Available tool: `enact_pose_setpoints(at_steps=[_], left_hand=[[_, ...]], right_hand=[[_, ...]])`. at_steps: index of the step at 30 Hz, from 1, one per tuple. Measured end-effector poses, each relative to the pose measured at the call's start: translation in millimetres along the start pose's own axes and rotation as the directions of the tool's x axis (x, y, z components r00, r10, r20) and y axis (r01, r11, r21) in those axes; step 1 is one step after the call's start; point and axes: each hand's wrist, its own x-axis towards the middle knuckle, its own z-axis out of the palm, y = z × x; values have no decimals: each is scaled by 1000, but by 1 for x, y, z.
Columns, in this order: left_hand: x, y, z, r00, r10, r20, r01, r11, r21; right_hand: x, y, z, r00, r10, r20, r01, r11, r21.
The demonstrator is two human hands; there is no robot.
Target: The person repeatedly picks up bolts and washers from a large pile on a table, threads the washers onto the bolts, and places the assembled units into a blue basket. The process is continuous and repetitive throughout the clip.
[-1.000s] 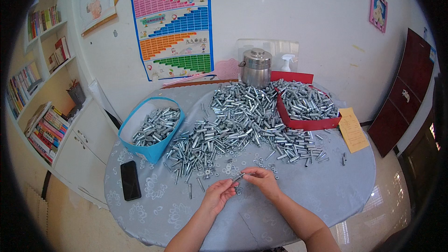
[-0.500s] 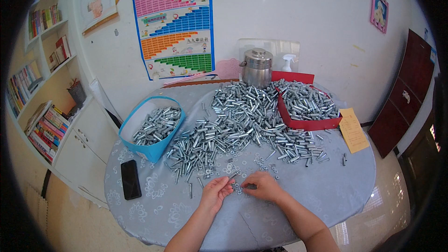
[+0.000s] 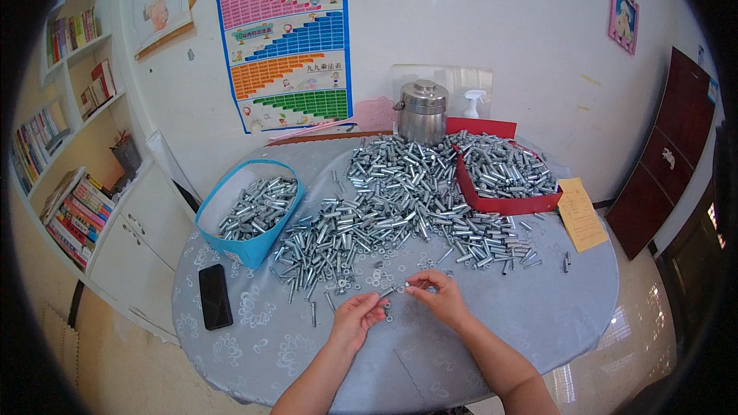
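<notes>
At lower centre, my left hand (image 3: 356, 320) and right hand (image 3: 440, 297) pinch a small silver bolt (image 3: 388, 290) between them above the bench (image 3: 538, 323), below the bolt heap (image 3: 384, 207).

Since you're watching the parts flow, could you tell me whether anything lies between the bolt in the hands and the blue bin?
Yes. The bolt sits between the left hand and right hand; toward the blue bin, the near edge of the loose bolt pile lies across the table.
</notes>
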Motion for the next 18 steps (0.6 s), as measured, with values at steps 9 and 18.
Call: enact_pose_setpoints(at_steps=[9,18], left_hand=[[0,-1,0,999,-38,19,37,998,56],[-3,-5,5,998,47,28,-51,987,152]], right_hand=[[0,0,0,983,-172,64,172,985,2],[-3,4,-1,945,275,178,-258,960,-112]])
